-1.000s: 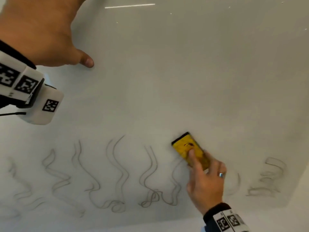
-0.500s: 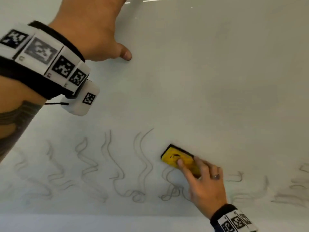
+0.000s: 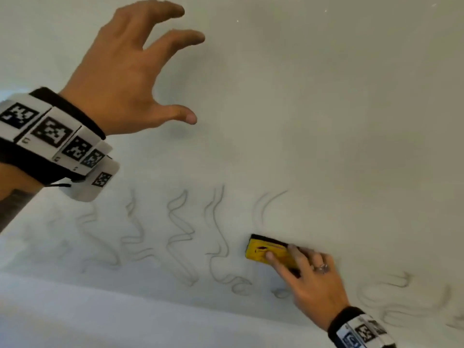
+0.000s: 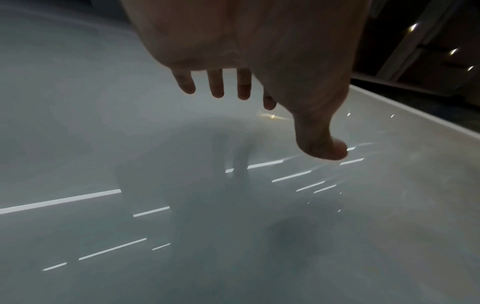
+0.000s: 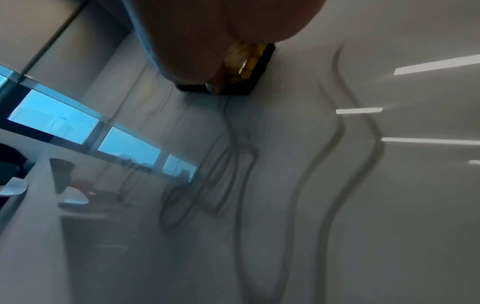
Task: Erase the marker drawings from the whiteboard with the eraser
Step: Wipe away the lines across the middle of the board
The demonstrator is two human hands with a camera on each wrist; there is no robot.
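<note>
Your right hand [image 3: 310,280] presses the yellow eraser [image 3: 267,252] on the whiteboard [image 3: 326,121], hiding its far end. Your left hand [image 3: 125,71] hangs open above, holding nothing. Blurry squiggles [image 3: 180,237] sit beside the eraser.

Right hand [image 3: 311,280] hides half the eraser [image 3: 266,252]; squiggles [image 3: 180,237] blurred.

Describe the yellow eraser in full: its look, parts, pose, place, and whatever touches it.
The yellow rectangular eraser has a glossy yellow top with small dark markings, too blurred to read, and a black pad layer underneath, seen as a dark edge in the right wrist view. It lies flat against the white whiteboard, low on the board, among faint grey wavy marker lines. The right hand holds it, fingers pressing on its yellow top. The left hand does not touch it.
</note>
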